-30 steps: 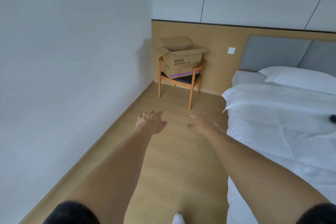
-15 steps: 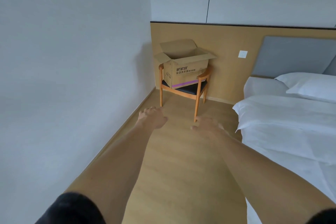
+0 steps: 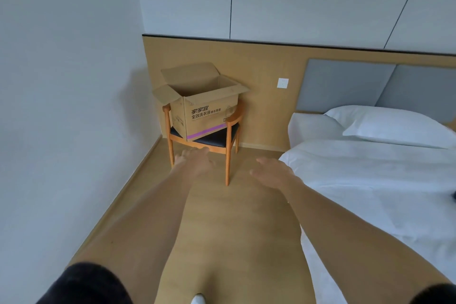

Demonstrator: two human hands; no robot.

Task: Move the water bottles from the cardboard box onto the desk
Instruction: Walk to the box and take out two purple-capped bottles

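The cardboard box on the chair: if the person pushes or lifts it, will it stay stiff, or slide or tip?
The cardboard box probably keeps its shape: its walls look straight. Its open flaps would likely flop if held. It sits skewed on the chair, one corner near the seat's front edge, so a push might slide it off. Its weight is unclear, since the inside is hidden.
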